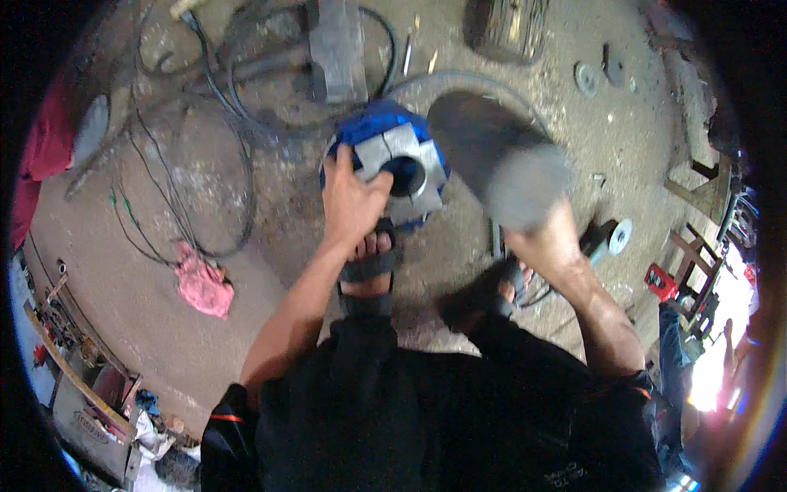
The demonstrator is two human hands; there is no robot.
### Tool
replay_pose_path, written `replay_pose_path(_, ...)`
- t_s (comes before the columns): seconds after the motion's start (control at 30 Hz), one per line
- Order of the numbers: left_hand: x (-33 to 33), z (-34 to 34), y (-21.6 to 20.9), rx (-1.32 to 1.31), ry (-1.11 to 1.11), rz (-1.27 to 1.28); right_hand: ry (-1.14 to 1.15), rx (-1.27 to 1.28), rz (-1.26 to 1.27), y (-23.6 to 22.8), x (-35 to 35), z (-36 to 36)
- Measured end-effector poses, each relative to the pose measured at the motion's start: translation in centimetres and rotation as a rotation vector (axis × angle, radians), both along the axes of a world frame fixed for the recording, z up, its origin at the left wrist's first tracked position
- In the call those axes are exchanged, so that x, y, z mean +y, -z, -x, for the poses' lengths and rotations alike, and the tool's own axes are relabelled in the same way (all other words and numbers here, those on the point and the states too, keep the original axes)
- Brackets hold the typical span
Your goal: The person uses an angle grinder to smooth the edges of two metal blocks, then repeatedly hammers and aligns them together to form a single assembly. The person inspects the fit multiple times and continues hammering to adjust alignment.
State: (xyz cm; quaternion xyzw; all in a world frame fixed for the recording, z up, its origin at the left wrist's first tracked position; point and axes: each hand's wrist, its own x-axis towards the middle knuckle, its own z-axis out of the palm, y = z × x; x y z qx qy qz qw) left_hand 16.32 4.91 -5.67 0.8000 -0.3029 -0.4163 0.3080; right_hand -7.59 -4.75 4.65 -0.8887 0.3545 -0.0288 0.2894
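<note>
My left hand (354,201) grips the left side of a heavy blue and grey metal piece (426,198). That piece has a round hole through its blocky grey face. My index finger lies along the face, and my thumb rests at the hole's rim. To the right, my right hand (553,242) holds a thick dark grey cylinder (488,143) by its near end. The cylinder is blurred by motion and tilts away to the far left, close beside the blue piece but seemingly apart from it. It hides most of my right fingers.
Beyond the blue piece stand a grey metal block (336,53) and a wooden log (508,29). Cables (246,123) run across the floor at left, by a pink cloth (205,283). Discs (585,79) lie far right. A person's red sleeve (41,139) shows at left.
</note>
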Motion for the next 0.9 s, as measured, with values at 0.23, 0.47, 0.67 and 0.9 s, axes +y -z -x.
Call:
replay_pose_path(0.23,-0.2,0.1,-0.2,-0.031,-0.003,0.028,0.321,0.284,-0.239,0.5,-0.5,-0.6)
replay_pose_path(0.47,-0.1,0.2,0.0,-0.015,-0.002,-0.016,0.207,0.377,-0.342,1.0,-0.2,-1.1)
replay_pose_path(0.67,0.1,0.3,0.1,-0.034,0.015,0.011,0.11,-0.081,-0.089,-0.8,0.2,-4.0)
replay_pose_path(0.9,0.1,0.1,0.0,-0.017,0.006,-0.007,0.322,0.22,-0.169,-1.1,-0.9,-5.6)
